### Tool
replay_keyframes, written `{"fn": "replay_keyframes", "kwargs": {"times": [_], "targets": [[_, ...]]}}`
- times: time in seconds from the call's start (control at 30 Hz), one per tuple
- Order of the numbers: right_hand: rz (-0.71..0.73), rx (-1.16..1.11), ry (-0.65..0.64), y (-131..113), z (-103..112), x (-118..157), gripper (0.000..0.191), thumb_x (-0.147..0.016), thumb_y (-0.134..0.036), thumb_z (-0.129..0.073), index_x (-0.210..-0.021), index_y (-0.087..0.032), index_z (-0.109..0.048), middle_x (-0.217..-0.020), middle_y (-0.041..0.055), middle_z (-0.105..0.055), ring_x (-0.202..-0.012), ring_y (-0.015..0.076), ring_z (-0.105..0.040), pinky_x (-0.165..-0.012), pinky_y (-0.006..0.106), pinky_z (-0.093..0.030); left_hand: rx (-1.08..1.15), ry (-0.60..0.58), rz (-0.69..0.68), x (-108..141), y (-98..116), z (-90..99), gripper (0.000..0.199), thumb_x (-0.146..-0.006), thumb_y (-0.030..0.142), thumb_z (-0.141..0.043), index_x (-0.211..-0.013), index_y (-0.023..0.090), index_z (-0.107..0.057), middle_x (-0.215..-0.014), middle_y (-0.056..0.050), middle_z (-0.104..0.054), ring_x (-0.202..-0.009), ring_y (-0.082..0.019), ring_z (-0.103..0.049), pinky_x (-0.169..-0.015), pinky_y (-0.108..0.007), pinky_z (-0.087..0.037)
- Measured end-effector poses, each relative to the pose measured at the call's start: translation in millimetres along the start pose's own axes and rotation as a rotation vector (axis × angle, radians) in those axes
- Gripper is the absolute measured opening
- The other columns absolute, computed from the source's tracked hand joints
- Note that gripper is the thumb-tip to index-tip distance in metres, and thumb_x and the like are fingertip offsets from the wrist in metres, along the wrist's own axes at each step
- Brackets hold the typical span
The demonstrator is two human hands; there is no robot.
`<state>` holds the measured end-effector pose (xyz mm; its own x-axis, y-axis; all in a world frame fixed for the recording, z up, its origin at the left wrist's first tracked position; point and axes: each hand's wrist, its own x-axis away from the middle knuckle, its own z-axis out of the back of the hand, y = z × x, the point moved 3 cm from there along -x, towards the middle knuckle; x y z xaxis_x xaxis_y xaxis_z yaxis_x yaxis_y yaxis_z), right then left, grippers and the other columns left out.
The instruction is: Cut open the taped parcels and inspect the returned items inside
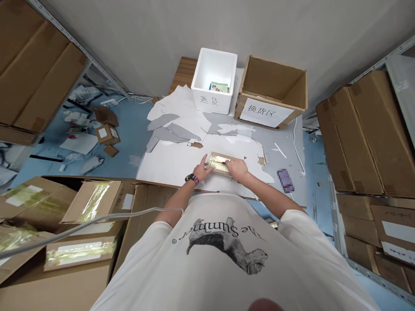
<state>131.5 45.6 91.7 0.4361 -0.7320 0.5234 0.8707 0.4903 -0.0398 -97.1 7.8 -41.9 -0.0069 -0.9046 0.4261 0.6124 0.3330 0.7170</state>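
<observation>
A small cardboard box wrapped in shiny gold-tinted tape [220, 163] lies on the white paper sheet covering the table [171, 162], close to the table's near edge. My left hand [202, 169] grips its near left end with the fingers spread, and a dark beaded band circles that wrist. My right hand [237, 168] lies across the box's right half, its fingertips on the tape. The hands hide part of the box.
Beyond the hands stand a white foam box [214, 82] and an open cardboard carton with a Chinese label [270, 93]. Torn paper scraps [168, 123] cover the table. A blurred purple object [285, 180] lies to the right. Stacked cartons [366, 138] line shelves on both sides.
</observation>
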Motion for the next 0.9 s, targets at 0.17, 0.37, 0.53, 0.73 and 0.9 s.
{"fn": "replay_keyframes", "kwargs": {"times": [0.17, 0.37, 0.53, 0.73, 0.9], "targets": [[0.032, 0.029, -0.048, 20, -8, 19, 0.042, -0.107, -0.008, -0.069, -0.149, -0.011, -0.069, -0.127, 0.0228, -0.086, -0.122, 0.0345, -0.086, -0.094, 0.037, -0.062, -0.083, -0.014, -0.047, 4, 9, 1.2, 0.107, -0.102, 0.062, -0.076, -0.193, 0.037, -0.025, -0.162, -0.013, -0.076, -0.107, -0.034, -0.084, -0.111, -0.048, -0.058], [-0.017, 0.070, -0.064, 41, -4, 40, 0.041, -0.106, -0.005, -0.067, -0.146, -0.010, -0.072, -0.126, 0.0241, -0.086, -0.121, 0.0345, -0.086, -0.092, 0.036, -0.060, -0.177, -0.071, -0.196, 0, 22, 2.2, 0.086, -0.108, 0.048, -0.066, -0.189, 0.038, -0.040, -0.170, -0.008, -0.070, -0.121, -0.036, -0.079, -0.114, -0.048, -0.058], [-0.103, 0.099, -0.127, 70, -3, 69, 0.041, -0.111, 0.000, -0.048, -0.139, -0.011, -0.076, -0.128, 0.0231, -0.086, -0.125, 0.0336, -0.085, -0.092, 0.036, -0.059, -0.253, -0.101, -0.105, -6, 22, 4.2, 0.085, -0.107, 0.057, -0.065, -0.187, 0.037, -0.043, -0.120, -0.009, -0.088, -0.109, -0.040, -0.081, -0.103, -0.047, -0.059], [-0.124, 0.097, -0.135, 88, -10, 88, 0.045, -0.110, -0.002, -0.048, -0.146, -0.014, -0.073, -0.128, 0.0220, -0.086, -0.125, 0.0319, -0.085, -0.093, 0.036, -0.058, -0.334, -0.101, -0.051, -4, 22, 3.8, 0.083, -0.109, 0.061, -0.058, -0.187, 0.035, -0.044, -0.099, -0.010, -0.085, -0.103, -0.040, -0.081, -0.099, -0.047, -0.059], [-0.133, 0.070, -0.111, 101, -25, 95, 0.041, -0.113, -0.005, -0.049, -0.144, -0.018, -0.073, -0.125, 0.0203, -0.086, -0.122, 0.0311, -0.085, -0.093, 0.035, -0.055, -0.311, -0.108, -0.047, -5, 20, 4.7, 0.086, -0.105, 0.065, -0.062, -0.186, 0.040, -0.044, -0.117, -0.010, -0.087, -0.105, -0.039, -0.081, -0.104, -0.048, -0.059]]}}
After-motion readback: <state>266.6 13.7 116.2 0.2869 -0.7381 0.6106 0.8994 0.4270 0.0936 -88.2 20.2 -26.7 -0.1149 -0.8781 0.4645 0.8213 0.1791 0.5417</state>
